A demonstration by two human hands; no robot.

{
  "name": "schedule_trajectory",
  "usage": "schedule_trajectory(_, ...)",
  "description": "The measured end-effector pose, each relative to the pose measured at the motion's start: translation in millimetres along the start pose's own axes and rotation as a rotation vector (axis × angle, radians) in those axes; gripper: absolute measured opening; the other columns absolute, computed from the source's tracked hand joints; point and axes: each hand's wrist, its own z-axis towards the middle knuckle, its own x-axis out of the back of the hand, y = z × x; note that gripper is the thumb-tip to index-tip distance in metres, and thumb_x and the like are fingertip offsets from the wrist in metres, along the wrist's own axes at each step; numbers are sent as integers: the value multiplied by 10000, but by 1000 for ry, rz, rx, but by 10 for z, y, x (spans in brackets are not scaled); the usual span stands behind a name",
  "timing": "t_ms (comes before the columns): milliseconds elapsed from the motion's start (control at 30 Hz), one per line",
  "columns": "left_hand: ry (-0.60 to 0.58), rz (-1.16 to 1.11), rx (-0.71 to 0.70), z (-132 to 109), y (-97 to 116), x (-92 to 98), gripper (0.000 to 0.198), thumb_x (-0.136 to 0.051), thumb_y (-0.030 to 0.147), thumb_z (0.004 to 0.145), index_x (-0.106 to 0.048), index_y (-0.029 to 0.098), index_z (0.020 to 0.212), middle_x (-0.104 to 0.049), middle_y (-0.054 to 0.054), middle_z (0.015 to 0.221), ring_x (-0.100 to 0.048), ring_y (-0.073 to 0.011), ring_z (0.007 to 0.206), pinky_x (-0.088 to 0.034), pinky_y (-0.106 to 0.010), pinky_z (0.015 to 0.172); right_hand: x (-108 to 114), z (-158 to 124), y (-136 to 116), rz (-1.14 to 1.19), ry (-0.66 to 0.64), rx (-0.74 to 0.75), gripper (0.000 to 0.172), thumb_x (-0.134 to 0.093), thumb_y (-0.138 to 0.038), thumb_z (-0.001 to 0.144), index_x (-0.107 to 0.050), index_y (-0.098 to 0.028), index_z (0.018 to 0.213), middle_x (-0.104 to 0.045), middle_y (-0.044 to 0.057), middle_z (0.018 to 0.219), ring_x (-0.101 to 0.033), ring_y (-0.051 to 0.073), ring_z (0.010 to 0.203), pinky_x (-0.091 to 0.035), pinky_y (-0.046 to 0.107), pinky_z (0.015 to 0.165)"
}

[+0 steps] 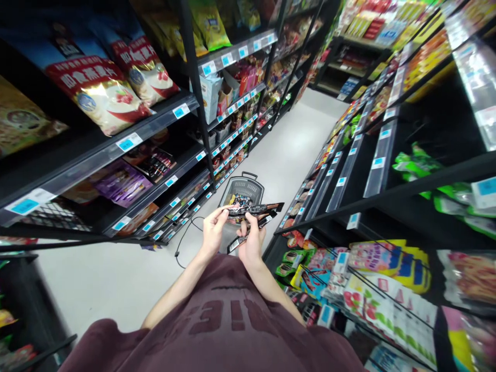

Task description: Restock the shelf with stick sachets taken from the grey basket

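In the head view, my left hand (213, 228) is closed, with thumb and fingertips pinching the left end of a slim black snack packet (258, 209). My right hand (252, 240) wraps around another slim black packet (236, 243), which slants under its fingers, and its thumb presses by the upper packet. How many packets the right hand holds I cannot tell. Just beyond both hands, a grey shopping basket (237, 181) stands on the floor with small, mixed wrapped goods (240, 199) in it. My hands partly hide its near side.
Black shelves with price tags (129, 142) and bagged snacks (112, 98) line the left. Hanging snack packs (387, 299) and sloped shelves (352, 150) flank the right. The pale floor (294, 139) runs ahead to an end shelf. A black cable (177, 253) lies left of the basket.
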Motion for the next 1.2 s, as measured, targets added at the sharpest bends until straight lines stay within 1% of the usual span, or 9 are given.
schedule_trajectory(233, 8, 6, -25, -21, 18, -11, 322, -606, 399, 895, -736, 168, 1077, -716, -110, 1163, -684, -192, 867, -553, -281, 716, 52, 34, 1, 32, 29, -12, 280, -695, -372, 766, -480, -199, 813, -473, -88, 656, -275, 18, 414, -301, 167, 381)
schedule_trajectory(300, 13, -13, -28, -24, 8, -8, 311, -607, 393, 896, -738, 166, 1063, -716, -109, 1158, -679, -190, 868, -556, -283, 714, 60, 37, 1, 28, 35, -5, 284, -674, -400, 783, -477, -195, 803, -488, -81, 670, -285, 17, 413, -308, 168, 384)
schedule_trajectory(467, 35, -47, -20, -26, -36, 7, 303, -620, 388, 888, -741, 168, 1058, -717, -107, 1150, -667, -160, 785, -553, -285, 717, 71, 39, -4, 18, 57, -15, 303, -633, -456, 808, -476, -198, 803, -489, -81, 651, -289, 23, 399, -308, 175, 379)
schedule_trajectory(567, 48, -66, -13, -28, -45, 11, 298, -634, 391, 878, -745, 168, 1042, -721, -109, 1137, -678, -184, 848, -551, -279, 700, 82, 41, -1, 33, 52, -37, 315, -630, -477, 814, -490, -194, 807, -493, -79, 642, -292, 25, 394, -309, 178, 380)
schedule_trajectory(667, 46, -87, -9, -32, -45, 12, 289, -632, 379, 881, -745, 164, 1037, -721, -112, 1134, -680, -203, 900, -551, -277, 687, 90, 43, 1, 45, 51, -51, 323, -639, -480, 808, -485, -195, 793, -479, -84, 632, -290, 26, 393, -306, 179, 379)
schedule_trajectory(800, 50, -95, -2, -34, -52, 12, 281, -631, 367, 883, -744, 161, 1039, -718, -114, 1139, -675, -196, 895, -551, -276, 690, 97, 48, 6, 31, 69, -55, 334, -651, -477, 794, -465, -200, 765, -446, -94, 616, -278, 28, 388, -297, 183, 375)
schedule_trajectory(900, 50, -97, 2, -29, -67, 8, 274, -634, 362, 882, -745, 164, 1036, -718, -113, 1143, -677, -197, 894, -552, -278, 686, 114, 58, 17, 21, 76, -49, 332, -650, -483, 793, -487, -195, 774, -481, -86, 633, -283, 27, 391, -307, 185, 380)
schedule_trajectory(1067, 30, -115, 27, -23, -90, -7, 284, -639, 369, 878, -738, 173, 1059, -716, -115, 1153, -678, -230, 981, -565, -292, 715, 145, 81, 20, 15, 61, -35, 329, -636, -487, 808, -519, -181, 786, -587, -42, 700, -297, 22, 400, -315, 176, 382)
schedule_trajectory(1200, -9, -129, 48, -19, -86, -11, 307, -636, 375, 879, -725, 174, 1093, -700, -118, 1197, -677, -235, 1011, -573, -312, 770, 147, 105, 0, 51, 70, -28, 327, -666, -466, 790, -489, -191, 783, -546, -69, 655, -297, 20, 389, -310, 169, 377)
